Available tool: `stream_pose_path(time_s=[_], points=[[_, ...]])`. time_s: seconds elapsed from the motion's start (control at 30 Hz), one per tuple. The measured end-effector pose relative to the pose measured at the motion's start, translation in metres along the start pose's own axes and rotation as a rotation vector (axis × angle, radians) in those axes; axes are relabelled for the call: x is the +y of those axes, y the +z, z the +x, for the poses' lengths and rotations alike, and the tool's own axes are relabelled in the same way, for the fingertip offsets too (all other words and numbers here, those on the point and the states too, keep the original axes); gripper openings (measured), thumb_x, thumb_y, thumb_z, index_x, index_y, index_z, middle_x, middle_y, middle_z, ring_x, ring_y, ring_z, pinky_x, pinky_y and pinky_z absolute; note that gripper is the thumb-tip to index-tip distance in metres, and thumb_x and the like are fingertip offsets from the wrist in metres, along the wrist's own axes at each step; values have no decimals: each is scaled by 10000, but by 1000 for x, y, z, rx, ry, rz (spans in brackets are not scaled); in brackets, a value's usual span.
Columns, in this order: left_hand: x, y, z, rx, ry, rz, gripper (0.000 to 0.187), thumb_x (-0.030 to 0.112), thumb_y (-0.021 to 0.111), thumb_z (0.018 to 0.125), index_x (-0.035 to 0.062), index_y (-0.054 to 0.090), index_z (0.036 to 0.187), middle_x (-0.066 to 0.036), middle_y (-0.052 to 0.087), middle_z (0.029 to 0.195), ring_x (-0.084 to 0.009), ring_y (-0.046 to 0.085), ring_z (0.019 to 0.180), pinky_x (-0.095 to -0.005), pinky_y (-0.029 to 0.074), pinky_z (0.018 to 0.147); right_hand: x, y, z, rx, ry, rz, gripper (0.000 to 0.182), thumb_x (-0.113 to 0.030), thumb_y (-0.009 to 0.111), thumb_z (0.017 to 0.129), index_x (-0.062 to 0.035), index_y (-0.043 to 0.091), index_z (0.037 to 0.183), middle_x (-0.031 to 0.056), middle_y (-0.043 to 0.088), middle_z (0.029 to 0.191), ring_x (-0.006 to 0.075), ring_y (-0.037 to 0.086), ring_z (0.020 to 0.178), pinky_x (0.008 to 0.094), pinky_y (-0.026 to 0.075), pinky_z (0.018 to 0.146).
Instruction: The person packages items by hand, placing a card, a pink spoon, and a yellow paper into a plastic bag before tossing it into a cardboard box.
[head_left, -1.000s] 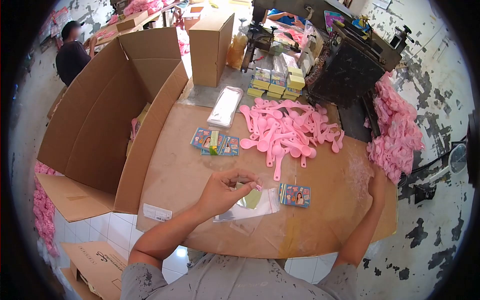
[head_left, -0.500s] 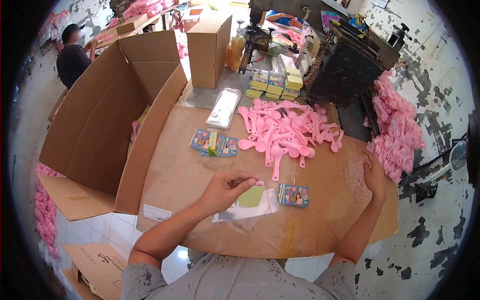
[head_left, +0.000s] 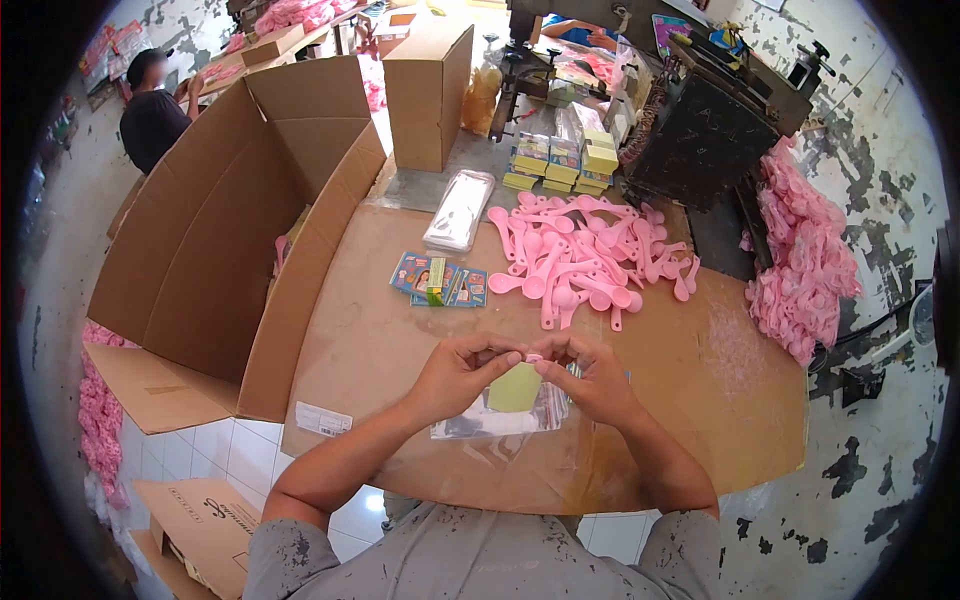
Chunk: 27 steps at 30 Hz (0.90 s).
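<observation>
My left hand is closed in a pinch at the top of a small yellow-green card. My right hand meets it there, thumb and fingers pinched too. Between both sets of fingertips shows a small pink piece; the rest of it is hidden. Beneath the card lies a clear plastic bag on the cardboard-covered table. Past my hands is a heap of pink measuring spoons. My right hand mostly covers a small stack of printed cards.
Banded printed cards and a stack of clear bags lie left of the spoons. A large open carton stands at the left. Card stacks, a black machine and bagged pink items are farther back. A person is at the far left.
My right hand has come from the table's right side to the middle, joining the left at the pink piece. My left hand stays pinched there. The view has shifted slightly.
</observation>
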<state>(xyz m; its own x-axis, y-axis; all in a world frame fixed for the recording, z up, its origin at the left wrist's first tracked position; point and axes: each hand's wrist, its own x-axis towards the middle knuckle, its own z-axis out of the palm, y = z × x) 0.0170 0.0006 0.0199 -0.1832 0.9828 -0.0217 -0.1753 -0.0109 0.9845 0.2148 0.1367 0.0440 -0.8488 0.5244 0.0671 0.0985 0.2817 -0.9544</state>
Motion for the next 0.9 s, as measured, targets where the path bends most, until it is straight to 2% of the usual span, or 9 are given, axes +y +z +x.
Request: stream_pose_path(time_s=[0.13,0.33,0.53,0.63,0.73,0.8,0.9], points=[[-2,2,3,47,49,-126,257,110,704,1030,-41,712,1238,-104,763,1134,-141,727,1052,-276,596,899,7,3,4,58,38,75,184,-130,754,984,-17,765,1129,31,692,1032,70,617,871,251,499,748],[-5,-8,4,46,54,12,205,52,715,1007,-38,734,1190,-98,762,1128,-139,734,1015,-281,620,859,9,-10,1,88,34,164,155,-96,757,973,-33,789,1111,12,667,1001,78,613,880,248,488,775],[-7,-18,7,23,274,248,175,11,747,959,19,782,1130,-86,771,1066,-137,740,951,-278,634,835,23,-18,1,-1,-37,248,177,-12,716,960,-44,790,1117,20,644,1061,87,606,925,248,482,804],[-4,-21,8,-18,327,308,233,-95,713,904,-3,776,1109,-118,780,1053,-176,758,977,-308,632,841,26,-22,1,-25,-54,198,200,21,694,949,-42,789,1113,26,637,1078,93,607,931,251,484,810],[-2,-21,8,-45,396,358,255,-112,703,867,-11,782,1087,-125,778,1036,-180,760,952,-304,628,844,23,-25,1,-44,-66,153,203,25,696,941,-39,788,1109,29,640,1072,97,613,925,254,494,811],[-3,-22,9,-44,395,379,244,-87,716,875,2,788,1090,-117,770,1036,-169,753,940,-292,635,829,23,-26,2,-50,-63,199,186,12,707,941,-33,786,1104,33,644,1065,98,622,919,255,505,804],[-7,-23,8,-30,361,361,197,-51,734,897,1,788,1080,-112,766,1037,-161,750,946,-289,639,818,16,-20,2,-7,-83,104,140,-19,719,953,-21,785,1077,39,648,1048,98,634,902,256,524,786]])
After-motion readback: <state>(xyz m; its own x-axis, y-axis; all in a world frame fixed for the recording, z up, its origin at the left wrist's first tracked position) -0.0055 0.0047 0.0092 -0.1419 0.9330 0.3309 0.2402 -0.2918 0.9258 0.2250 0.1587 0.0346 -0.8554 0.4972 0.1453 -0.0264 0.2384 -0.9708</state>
